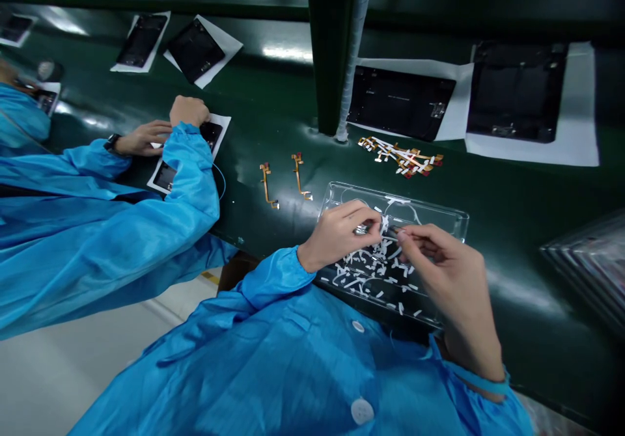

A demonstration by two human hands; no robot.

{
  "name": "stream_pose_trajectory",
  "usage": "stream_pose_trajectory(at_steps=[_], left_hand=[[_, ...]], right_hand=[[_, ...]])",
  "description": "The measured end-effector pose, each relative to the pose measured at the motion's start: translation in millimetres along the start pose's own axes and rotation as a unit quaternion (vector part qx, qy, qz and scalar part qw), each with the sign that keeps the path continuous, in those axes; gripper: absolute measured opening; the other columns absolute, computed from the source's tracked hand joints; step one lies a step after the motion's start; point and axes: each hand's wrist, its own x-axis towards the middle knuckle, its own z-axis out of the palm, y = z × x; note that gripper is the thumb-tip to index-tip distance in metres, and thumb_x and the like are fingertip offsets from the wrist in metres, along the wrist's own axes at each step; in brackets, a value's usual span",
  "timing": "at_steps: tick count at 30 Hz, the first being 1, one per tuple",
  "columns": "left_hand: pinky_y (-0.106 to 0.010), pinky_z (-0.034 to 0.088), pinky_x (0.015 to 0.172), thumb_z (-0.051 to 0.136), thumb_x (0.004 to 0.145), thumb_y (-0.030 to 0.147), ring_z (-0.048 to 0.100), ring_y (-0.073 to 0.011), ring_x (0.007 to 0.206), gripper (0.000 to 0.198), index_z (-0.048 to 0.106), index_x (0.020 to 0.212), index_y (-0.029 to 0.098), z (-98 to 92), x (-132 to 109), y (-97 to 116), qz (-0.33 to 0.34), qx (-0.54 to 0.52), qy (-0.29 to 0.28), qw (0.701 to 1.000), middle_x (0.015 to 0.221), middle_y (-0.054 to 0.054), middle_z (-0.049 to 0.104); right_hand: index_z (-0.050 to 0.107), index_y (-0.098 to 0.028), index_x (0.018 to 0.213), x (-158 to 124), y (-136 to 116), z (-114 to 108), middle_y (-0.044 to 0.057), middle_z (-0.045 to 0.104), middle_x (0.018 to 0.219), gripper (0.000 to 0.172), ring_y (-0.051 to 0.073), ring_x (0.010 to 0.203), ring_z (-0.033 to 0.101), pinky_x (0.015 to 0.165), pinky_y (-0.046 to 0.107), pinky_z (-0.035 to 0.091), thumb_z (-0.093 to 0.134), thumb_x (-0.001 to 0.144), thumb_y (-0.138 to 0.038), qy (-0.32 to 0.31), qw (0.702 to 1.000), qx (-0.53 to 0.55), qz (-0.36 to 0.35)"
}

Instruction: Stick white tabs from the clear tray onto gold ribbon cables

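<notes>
A: Small part (385, 226), one item: a thin pale strip with a bit of metal at one end, held above the clear plastic tray (442, 213) at the near edge of the dark green bench (512, 182).

B: Who holds it?

A: You do. Your left hand (339, 233) has fingertips pressed together on its left end; your right hand (439, 257) pinches the other end between thumb and forefinger. The two hands almost meet over the tray.

B: Tray contents?

A: White scraps (371, 270), many, scattered loose across the tray floor beneath your hands.

B: Elsewhere on the bench?

A: Two orange ribbon cables (283, 182), lying side by side just left of the tray. A heap of orange and white strips (403, 156), behind the tray, near a green post (329, 52). Black flat devices (400, 101), several, each on a white sheet, along the far side. A stack of clear trays (590, 260) at your right.

B: Anyone else?

A: A person in a blue coat (97, 215) on your left, both hands on a black device (205, 133) resting on its own sheet, well apart from your tray.
</notes>
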Motion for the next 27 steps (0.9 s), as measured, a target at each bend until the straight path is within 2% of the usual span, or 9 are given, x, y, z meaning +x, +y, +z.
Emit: stream_pose_trajectory(at_steps=[4, 7, 9, 12, 14, 17, 20, 23, 27], left_hand=[[-0.025, 0.058, 0.078, 0.058, 0.091, 0.012, 0.067, -0.0108, 0.08, 0.015, 0.069, 0.1, 0.016, -11.0, -4.4, -3.8, -0.076, -0.095, -0.072, 0.99, 0.094, -0.003, 0.071], [-0.024, 0.059, 0.08, 0.065, 0.092, 0.019, 0.068, -0.0101, 0.083, 0.024, 0.069, 0.116, 0.018, -12.6, -6.0, 1.3, -0.105, -0.2, -0.104, 0.969, 0.106, -0.006, 0.072], [-0.024, 0.059, 0.079, 0.067, 0.093, 0.024, 0.068, -0.01, 0.082, 0.02, 0.071, 0.112, 0.017, -10.6, -5.4, 5.5, -0.098, -0.22, -0.094, 0.966, 0.103, -0.006, 0.072], [-0.024, 0.059, 0.075, 0.063, 0.096, 0.024, 0.068, -0.0098, 0.079, 0.013, 0.074, 0.101, 0.017, -6.9, -3.9, 8.7, -0.105, -0.189, -0.073, 0.974, 0.097, -0.005, 0.074], [-0.024, 0.06, 0.074, 0.06, 0.098, 0.023, 0.068, -0.0094, 0.079, 0.016, 0.073, 0.106, 0.018, -5.5, -4.1, 9.7, -0.11, -0.149, -0.036, 0.982, 0.101, -0.005, 0.074], [-0.024, 0.061, 0.078, 0.059, 0.099, 0.022, 0.07, -0.0105, 0.085, 0.017, 0.071, 0.111, 0.019, -3.5, -6.4, 12.3, -0.023, -0.043, 0.008, 0.999, 0.103, -0.005, 0.074], [-0.025, 0.06, 0.08, 0.062, 0.098, 0.023, 0.072, -0.0123, 0.089, 0.016, 0.07, 0.111, 0.018, 0.5, -9.2, 15.8, 0.089, 0.061, -0.004, 0.994, 0.098, -0.002, 0.075], [-0.024, 0.059, 0.078, 0.067, 0.096, 0.022, 0.071, -0.0122, 0.088, 0.018, 0.069, 0.112, 0.016, 4.8, -11.4, 17.2, 0.118, 0.1, 0.004, 0.988, 0.097, -0.002, 0.075], [-0.024, 0.058, 0.075, 0.066, 0.096, 0.023, 0.07, -0.0116, 0.085, 0.018, 0.07, 0.113, 0.017, 7.2, -14.4, 16.1, 0.116, 0.117, 0.009, 0.986, 0.097, -0.001, 0.075]], right_hand=[[0.072, -0.023, 0.097, -3.3, 7.3, -3.9, 0.001, 0.068, 0.082, 0.024, 0.013, 0.066, 0.06, 0.061, 0.026, 0.05, 0.067, 0.092, -0.046, 0.018, 0.999, 0.018, 0.03], [0.073, -0.023, 0.098, -4.9, 6.5, -2.5, 0.001, 0.068, 0.078, 0.026, 0.013, 0.067, 0.061, 0.062, 0.025, 0.051, 0.067, 0.092, -0.048, -0.007, 0.999, 0.033, 0.042], [0.074, -0.024, 0.099, -5.4, 5.8, -1.2, 0.001, 0.069, 0.077, 0.026, 0.013, 0.066, 0.062, 0.063, 0.026, 0.053, 0.07, 0.09, -0.048, -0.026, 0.997, 0.049, 0.05], [0.076, -0.024, 0.097, -5.6, 9.8, -1.6, 0.002, 0.072, 0.081, 0.028, 0.013, 0.064, 0.063, 0.06, 0.026, 0.054, 0.075, 0.085, -0.049, -0.028, 0.995, 0.073, 0.065], [0.077, -0.024, 0.096, -5.9, 14.7, -3.1, 0.002, 0.073, 0.079, 0.028, 0.014, 0.062, 0.063, 0.058, 0.027, 0.054, 0.077, 0.084, -0.049, -0.015, 0.994, 0.084, 0.074], [0.077, -0.024, 0.095, -6.9, 18.8, -4.5, -0.001, 0.068, 0.068, 0.025, 0.014, 0.06, 0.063, 0.059, 0.028, 0.054, 0.076, 0.085, -0.047, 0.007, 0.991, 0.098, 0.085], [0.077, -0.025, 0.094, -8.3, 16.1, -3.5, -0.001, 0.068, 0.066, 0.023, 0.014, 0.061, 0.065, 0.062, 0.028, 0.055, 0.075, 0.086, -0.046, 0.018, 0.989, 0.113, 0.095], [0.077, -0.024, 0.096, -9.4, 11.7, -2.1, -0.001, 0.07, 0.068, 0.024, 0.015, 0.063, 0.066, 0.065, 0.029, 0.057, 0.075, 0.087, -0.046, 0.012, 0.987, 0.124, 0.1], [0.078, -0.024, 0.096, -9.7, 9.1, -2.2, 0.0, 0.071, 0.068, 0.025, 0.016, 0.061, 0.067, 0.064, 0.032, 0.058, 0.075, 0.086, -0.047, 0.001, 0.987, 0.127, 0.098]])
